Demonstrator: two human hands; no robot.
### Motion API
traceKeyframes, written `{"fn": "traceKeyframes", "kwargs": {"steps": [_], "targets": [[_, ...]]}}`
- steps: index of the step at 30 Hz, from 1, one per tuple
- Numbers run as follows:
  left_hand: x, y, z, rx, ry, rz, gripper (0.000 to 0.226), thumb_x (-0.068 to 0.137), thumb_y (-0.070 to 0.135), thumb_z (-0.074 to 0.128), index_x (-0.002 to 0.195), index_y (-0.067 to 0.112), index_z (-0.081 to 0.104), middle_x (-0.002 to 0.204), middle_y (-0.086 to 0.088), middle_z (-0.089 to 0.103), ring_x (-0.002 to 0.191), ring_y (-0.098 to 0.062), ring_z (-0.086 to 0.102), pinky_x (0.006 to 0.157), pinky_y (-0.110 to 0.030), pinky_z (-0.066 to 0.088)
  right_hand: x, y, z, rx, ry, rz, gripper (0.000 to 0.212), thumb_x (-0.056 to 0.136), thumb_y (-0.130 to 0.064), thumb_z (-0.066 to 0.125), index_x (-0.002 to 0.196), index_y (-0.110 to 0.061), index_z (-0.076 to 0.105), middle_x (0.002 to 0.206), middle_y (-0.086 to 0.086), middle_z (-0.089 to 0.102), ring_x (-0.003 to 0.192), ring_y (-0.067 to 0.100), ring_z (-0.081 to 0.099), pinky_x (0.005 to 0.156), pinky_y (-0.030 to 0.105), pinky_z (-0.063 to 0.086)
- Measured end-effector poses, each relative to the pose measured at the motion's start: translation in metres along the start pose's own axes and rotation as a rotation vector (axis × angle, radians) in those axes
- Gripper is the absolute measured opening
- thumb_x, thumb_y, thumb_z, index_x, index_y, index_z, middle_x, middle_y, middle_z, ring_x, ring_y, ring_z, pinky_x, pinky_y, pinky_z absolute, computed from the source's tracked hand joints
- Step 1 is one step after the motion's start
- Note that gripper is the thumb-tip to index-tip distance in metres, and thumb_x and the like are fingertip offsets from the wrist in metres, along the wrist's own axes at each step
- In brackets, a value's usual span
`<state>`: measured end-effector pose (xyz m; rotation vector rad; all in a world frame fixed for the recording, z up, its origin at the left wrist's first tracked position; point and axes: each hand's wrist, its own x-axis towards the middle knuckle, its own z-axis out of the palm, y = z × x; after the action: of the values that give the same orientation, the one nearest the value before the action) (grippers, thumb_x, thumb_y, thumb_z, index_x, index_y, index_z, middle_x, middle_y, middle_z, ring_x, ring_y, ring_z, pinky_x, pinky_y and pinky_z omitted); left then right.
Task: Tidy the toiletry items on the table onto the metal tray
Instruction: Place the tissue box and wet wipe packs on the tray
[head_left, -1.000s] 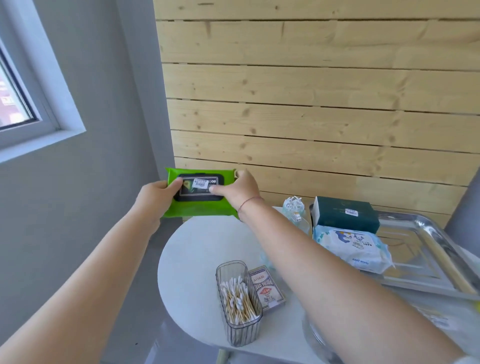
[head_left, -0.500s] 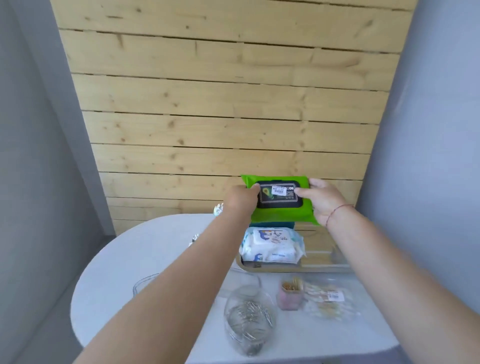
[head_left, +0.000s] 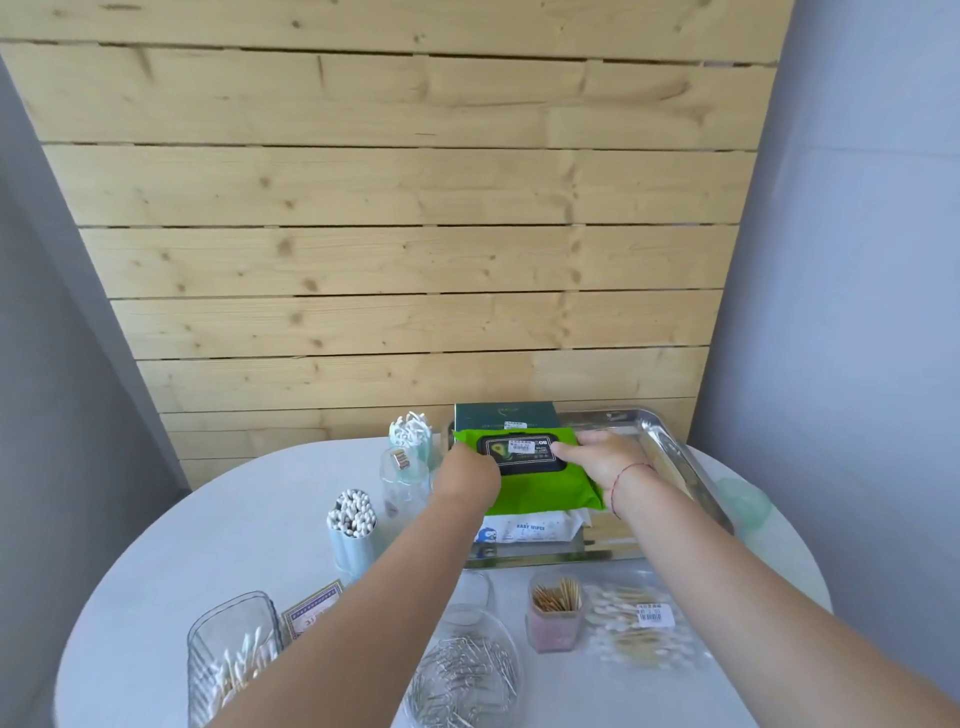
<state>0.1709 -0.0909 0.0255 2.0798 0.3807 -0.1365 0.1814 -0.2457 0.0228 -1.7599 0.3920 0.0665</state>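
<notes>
Both hands hold the green wipes pack over the metal tray.

The left hand (head_left: 467, 475) grips the left end of the green wipes pack (head_left: 540, 486) and the right hand (head_left: 605, 460) grips its right end, fingers closed on it. The pack lies on top of the white baby wipes pack (head_left: 524, 530), which sits in the metal tray (head_left: 670, 452) at the far right edge of the table (head_left: 249, 519). A dark green box (head_left: 504, 415) stands at the tray's far left corner. Near the front edge are a jar of paper clips (head_left: 462, 670) and a pink toothpick holder (head_left: 553, 613).
</notes>
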Motion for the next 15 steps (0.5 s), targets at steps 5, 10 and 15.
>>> {"fn": "traceKeyframes", "kwargs": {"steps": [5, 10, 15], "targets": [[0.003, -0.002, 0.003, 0.121, -0.036, 0.096, 0.056, 0.096, 0.010, 0.035, 0.149, 0.021, 0.021, 0.135, -0.012, 0.054, 0.112, -0.036, 0.059, 0.085, -0.040, 0.051, 0.003, -0.001, 0.000, -0.141, 0.050, -0.015, 0.040, 0.078, -0.033, 0.074, 0.110, -0.011, 0.066, 0.114, 0.005, 0.065, 0.094, 0.019, 0.058, 0.082, 0.027, 0.046], [0.010, -0.009, -0.003, 0.156, 0.007, 0.124, 0.051, 0.094, 0.020, 0.039, 0.145, 0.026, 0.033, 0.135, -0.005, 0.054, 0.109, -0.034, 0.060, 0.093, -0.045, 0.050, 0.003, 0.002, 0.012, -0.075, 0.018, -0.045, 0.017, 0.078, -0.024, 0.075, 0.075, -0.009, 0.067, 0.096, 0.013, 0.070, 0.080, 0.022, 0.064, 0.087, 0.038, 0.051], [0.017, -0.014, -0.004, 0.156, -0.041, 0.096, 0.050, 0.096, 0.025, 0.040, 0.145, 0.023, 0.032, 0.132, -0.008, 0.056, 0.110, -0.034, 0.059, 0.096, -0.046, 0.048, 0.012, 0.006, 0.018, -0.126, 0.053, -0.042, 0.039, 0.075, -0.028, 0.077, 0.100, -0.002, 0.063, 0.102, 0.011, 0.067, 0.092, 0.025, 0.062, 0.085, 0.035, 0.051]]}}
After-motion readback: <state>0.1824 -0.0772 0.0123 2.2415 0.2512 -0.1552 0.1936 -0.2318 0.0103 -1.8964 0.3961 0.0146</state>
